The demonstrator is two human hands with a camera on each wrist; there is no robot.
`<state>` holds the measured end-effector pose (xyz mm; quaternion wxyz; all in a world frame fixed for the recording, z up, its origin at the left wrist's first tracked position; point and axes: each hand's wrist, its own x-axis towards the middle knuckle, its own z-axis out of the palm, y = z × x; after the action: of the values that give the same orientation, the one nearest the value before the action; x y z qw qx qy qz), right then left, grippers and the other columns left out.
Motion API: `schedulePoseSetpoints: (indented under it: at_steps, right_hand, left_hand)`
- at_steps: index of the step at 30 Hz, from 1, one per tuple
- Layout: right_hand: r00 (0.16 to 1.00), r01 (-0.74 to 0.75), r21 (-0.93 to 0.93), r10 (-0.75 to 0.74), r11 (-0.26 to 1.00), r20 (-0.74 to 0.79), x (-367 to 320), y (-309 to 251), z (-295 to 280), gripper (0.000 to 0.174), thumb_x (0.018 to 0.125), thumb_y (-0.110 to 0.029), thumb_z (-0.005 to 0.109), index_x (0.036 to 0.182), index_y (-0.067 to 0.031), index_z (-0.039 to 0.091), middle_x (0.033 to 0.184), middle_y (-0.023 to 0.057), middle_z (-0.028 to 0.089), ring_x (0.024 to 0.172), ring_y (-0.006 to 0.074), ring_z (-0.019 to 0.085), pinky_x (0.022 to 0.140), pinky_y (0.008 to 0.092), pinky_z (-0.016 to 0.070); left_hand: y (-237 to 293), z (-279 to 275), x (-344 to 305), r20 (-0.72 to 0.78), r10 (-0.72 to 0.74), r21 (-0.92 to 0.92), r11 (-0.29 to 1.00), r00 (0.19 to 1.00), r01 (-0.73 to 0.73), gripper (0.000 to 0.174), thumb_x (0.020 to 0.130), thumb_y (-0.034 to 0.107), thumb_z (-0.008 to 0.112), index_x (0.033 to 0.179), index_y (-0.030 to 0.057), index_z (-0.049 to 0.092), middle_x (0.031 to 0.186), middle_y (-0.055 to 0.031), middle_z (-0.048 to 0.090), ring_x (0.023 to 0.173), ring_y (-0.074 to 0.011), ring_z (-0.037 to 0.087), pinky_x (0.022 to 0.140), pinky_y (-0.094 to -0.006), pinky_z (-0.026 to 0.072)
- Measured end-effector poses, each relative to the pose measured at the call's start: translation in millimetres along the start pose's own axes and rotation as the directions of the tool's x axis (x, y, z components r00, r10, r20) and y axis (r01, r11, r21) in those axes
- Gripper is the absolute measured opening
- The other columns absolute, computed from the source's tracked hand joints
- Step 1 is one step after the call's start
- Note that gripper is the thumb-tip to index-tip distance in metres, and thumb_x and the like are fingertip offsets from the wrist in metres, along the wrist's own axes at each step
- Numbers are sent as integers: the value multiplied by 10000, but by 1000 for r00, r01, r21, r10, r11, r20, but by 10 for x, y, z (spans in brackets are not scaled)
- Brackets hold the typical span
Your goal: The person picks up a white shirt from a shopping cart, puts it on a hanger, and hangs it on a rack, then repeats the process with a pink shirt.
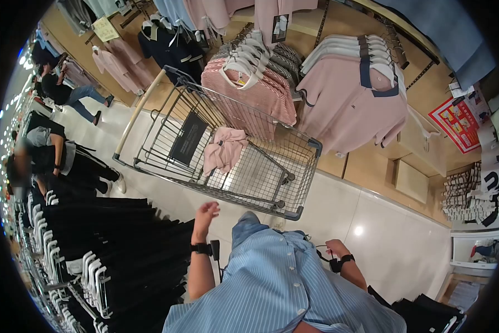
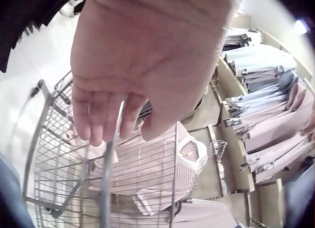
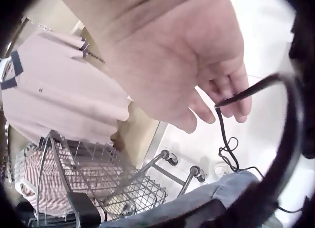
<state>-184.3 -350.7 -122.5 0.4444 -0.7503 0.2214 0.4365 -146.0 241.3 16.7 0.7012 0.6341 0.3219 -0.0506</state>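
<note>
My left hand is raised in front of me with its fingers relaxed and holds nothing; it hovers just short of the near side of a wire shopping cart. From the left wrist view the left hand hangs above the cart's wire wall. A pink garment lies inside the cart. My right hand stays low by my hip. Its curled fingers pinch a thin black cable that dangles toward the floor.
A rack of black garments stands close on my left. Pink polo shirts and red striped shirts hang on the wall beyond the cart. Other people stand in the aisle at far left. The cart's wheels rest on pale tiled floor.
</note>
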Motion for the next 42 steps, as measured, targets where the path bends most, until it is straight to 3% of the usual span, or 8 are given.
schedulePoseSetpoints:
  at_steps: [1, 7, 20, 24, 35, 38, 40, 42]
  right_hand:
    - [973, -209, 231, 225, 950, -45, -235, -234, 50, 194, 790, -175, 667, 789, -4, 576, 697, 113, 570, 658, 261, 620, 588, 384, 517]
    - [951, -98, 429, 212, 898, -227, -482, 117, 261, 191, 877, -210, 582, 870, -20, 570, 790, 83, 585, 678, 195, 606, 606, 327, 523]
    - [764, -321, 623, 583, 714, -275, -1624, -893, 1931, 189, 911, -219, 566, 978, -45, 598, 822, 59, 597, 648, 181, 621, 592, 321, 541]
    - [742, -308, 641, 599, 703, -300, -1950, -1180, 2262, 234, 895, -228, 560, 1022, -38, 608, 830, 55, 597, 707, 180, 628, 649, 336, 545]
    - [610, -364, 725, 738, 585, -289, -2642, -1374, 2790, 272, 875, -192, 554, 1076, -14, 598, 882, 83, 606, 723, 201, 634, 616, 326, 527]
    - [566, -417, 717, 777, 559, -276, -2802, -1365, 2882, 284, 885, -198, 560, 1098, -12, 585, 917, 89, 607, 747, 206, 639, 637, 334, 532]
    - [525, -428, 730, 804, 533, -279, -2931, -1345, 2924, 281, 887, -196, 567, 1102, -16, 583, 910, 82, 608, 739, 200, 643, 639, 330, 531]
    - [521, -433, 731, 808, 527, -274, -2918, -1323, 2933, 274, 890, -186, 569, 1108, -21, 581, 910, 79, 613, 710, 195, 646, 613, 320, 526]
  left_hand:
    - [191, 5, 130, 7, 17, -33, 999, 1000, -17, 310, 914, 241, 613, 1119, 9, 602, 1044, -66, 652, 879, -169, 644, 744, -313, 514]
    - [945, 4, 1223, 4, -29, -75, 997, 1000, 30, 318, 907, 188, 598, 1128, -38, 566, 1012, -109, 622, 917, -199, 633, 742, -296, 519]
    - [-248, -470, 3826, 13, -523, -139, 843, 852, 520, 592, 802, 121, 632, 1337, 13, 403, 1073, -177, 530, 779, -282, 607, 612, -369, 531]
    - [-791, -602, 4312, 14, -134, 600, 794, 991, 99, 989, 630, 143, 677, 1491, 107, 191, 1092, -270, 628, 955, -420, 625, 782, -443, 519]
    - [-1335, -428, 4945, 291, -84, 607, 786, 953, -117, 1013, 756, 22, 632, 1510, 280, 6, 1080, -88, 673, 584, -216, 612, 475, -321, 508]
    - [-1435, -475, 5140, 498, -65, 866, 78, 864, -494, 767, 794, 227, 652, 1460, 258, 274, 1218, -58, 629, 725, -285, 663, 620, -384, 548]
    - [-589, -245, 4655, 233, -192, 952, 244, 953, -184, 453, 835, 410, 585, 1197, 142, 627, 1130, -116, 661, 892, -320, 661, 771, -432, 534]
    - [-1002, -246, 4724, 322, -146, 947, 53, 935, -318, 391, 829, 399, 592, 1063, 95, 672, 1007, -157, 678, 897, -318, 660, 773, -432, 531]
